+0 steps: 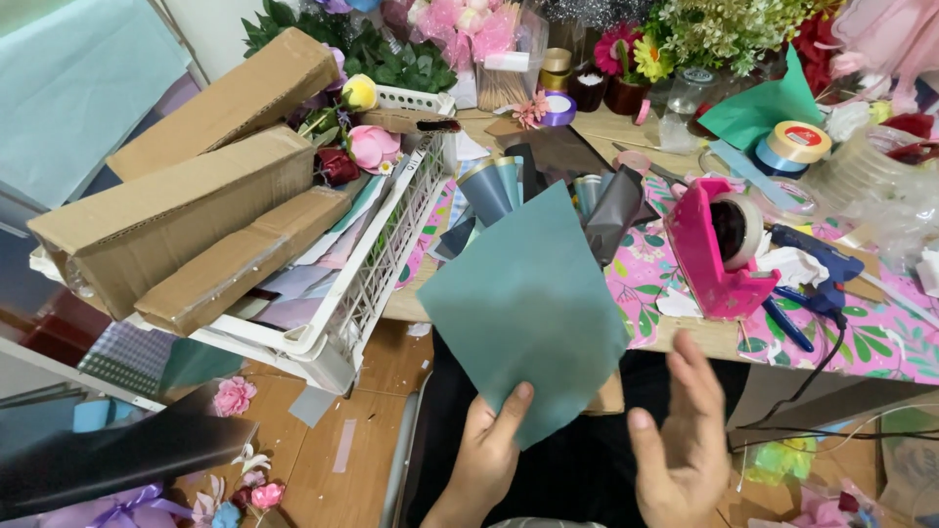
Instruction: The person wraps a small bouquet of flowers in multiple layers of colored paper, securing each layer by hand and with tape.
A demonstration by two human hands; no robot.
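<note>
Above the lap, the left hand [484, 455] pinches one teal paper sheet [523, 303]; the right hand [685, 440] hovers spread open, empty, beside three cardboard boxes [186, 210].

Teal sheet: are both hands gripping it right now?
No, only the left hand pinches the teal sheet at its lower corner; the right hand is open beside it, not touching.

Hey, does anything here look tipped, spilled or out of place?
Yes. The white basket of long cardboard boxes hangs off the table edge, tilted, and paper flowers lie scattered on the floor. The teal sheet in the left hand looks fine.
</note>
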